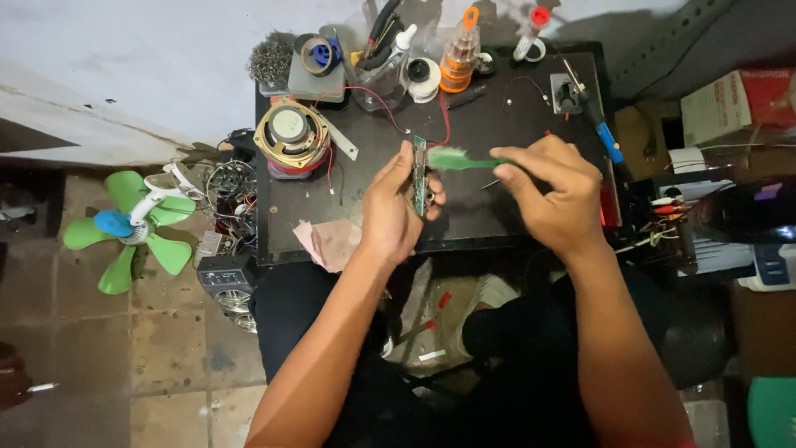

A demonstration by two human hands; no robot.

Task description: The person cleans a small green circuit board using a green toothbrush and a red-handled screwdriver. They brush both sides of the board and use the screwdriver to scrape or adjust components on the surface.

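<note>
while my left hand (396, 203) grips the narrow green circuit board (419, 175) edge-up above the black worktable (497, 124), apparently to expose its face, my right hand (551, 192) pinches the green plastic brush (461, 159), bristles touching the board's upper end.

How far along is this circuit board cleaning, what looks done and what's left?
Done: the circuit board is out in the open, red wires trailing from it, and the loose speaker lies on the black table. In hand: the left hand holds the board on edge while the right hand sweeps a green brush across it. Left: the soldering iron lies unused.
</note>
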